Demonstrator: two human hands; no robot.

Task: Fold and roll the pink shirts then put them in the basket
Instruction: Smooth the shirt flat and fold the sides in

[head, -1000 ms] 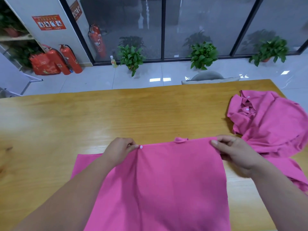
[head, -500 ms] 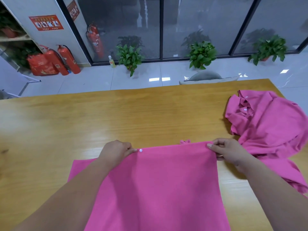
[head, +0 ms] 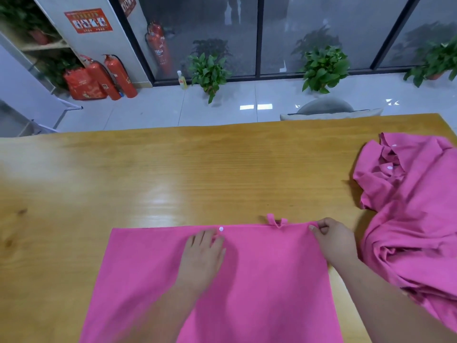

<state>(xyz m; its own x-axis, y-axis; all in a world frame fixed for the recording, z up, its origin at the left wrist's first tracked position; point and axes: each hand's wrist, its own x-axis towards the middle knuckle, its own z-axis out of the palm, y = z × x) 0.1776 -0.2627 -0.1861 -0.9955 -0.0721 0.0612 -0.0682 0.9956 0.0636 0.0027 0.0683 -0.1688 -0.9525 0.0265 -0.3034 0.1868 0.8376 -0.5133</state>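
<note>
A pink shirt (head: 267, 280) lies spread flat on the wooden table (head: 173, 174) in front of me, its far edge straight with a white button and a small loop showing. My left hand (head: 202, 256) rests flat on the cloth near the button, fingers straight. My right hand (head: 333, 238) pinches the far right corner of the shirt. A heap of crumpled pink shirts (head: 410, 209) lies at the right edge of the table. No basket is in view.
A grey chair back (head: 326, 110) stands behind the table's far edge. Beyond it are a tiled floor, potted plants (head: 210, 70) along a glass wall, and red fire extinguishers (head: 118, 75) at the left.
My left hand has let go of the far edge and now lies flat on the cloth. The shirt's far edge has been drawn nearer to me and laid straight.
</note>
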